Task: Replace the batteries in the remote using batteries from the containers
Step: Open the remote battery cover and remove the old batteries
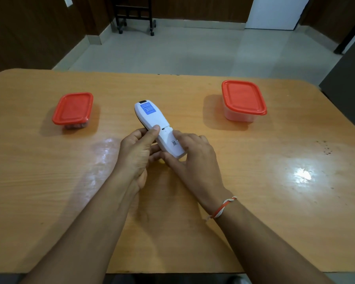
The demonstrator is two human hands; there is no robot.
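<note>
A white remote (152,119) with a blue label is held back side up over the middle of the wooden table (49,181). My left hand (136,152) grips its left side, thumb resting near the battery cover seam. My right hand (193,154) holds the near end, where the battery cover sits closed. A small clear container with a red lid (73,108) stands at the left, with dark things inside. A taller clear container with a red lid (243,98) stands at the right. Both lids are on.
The table's far edge meets a tiled floor (182,48). A black wheeled stand (134,15) is at the back wall. A dark cabinet (348,89) is beside the table's right end.
</note>
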